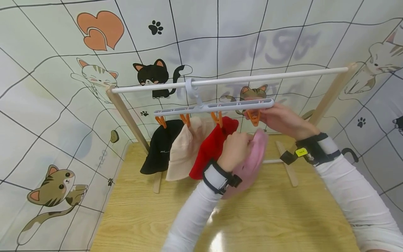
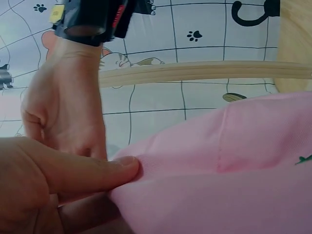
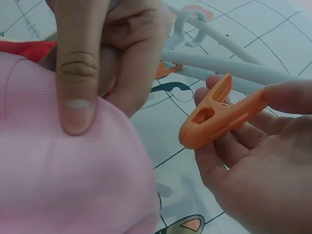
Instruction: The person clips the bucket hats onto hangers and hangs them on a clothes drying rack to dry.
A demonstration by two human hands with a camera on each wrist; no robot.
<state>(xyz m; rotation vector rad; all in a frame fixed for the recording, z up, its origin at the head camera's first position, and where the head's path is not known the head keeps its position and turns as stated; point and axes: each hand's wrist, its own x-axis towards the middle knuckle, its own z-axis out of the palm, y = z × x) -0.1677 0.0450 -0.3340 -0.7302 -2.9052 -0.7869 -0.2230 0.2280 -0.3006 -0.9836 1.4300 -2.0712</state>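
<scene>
A pink hat [image 1: 252,164] hangs from my left hand [image 1: 237,148], whose thumb and fingers pinch its edge, as the left wrist view shows closely. My right hand [image 1: 283,120] holds an orange clip [image 3: 219,114] between thumb and fingers, just under the right end of the grey clip hanger [image 1: 239,105]. In the right wrist view the clip's tip points toward the pink hat, and a gap separates them. Left of my hands, a red bucket hat [image 1: 211,147], a cream one [image 1: 182,150] and a black one [image 1: 160,150] hang from other orange clips [image 1: 185,119].
The hanger's hook loops over a white rail [image 1: 277,76], carried by wooden posts [image 1: 127,117] on both sides. Below lies a wood-grain tabletop [image 1: 267,217]. Cat-print sheeting [image 1: 201,42] stands behind and at the sides.
</scene>
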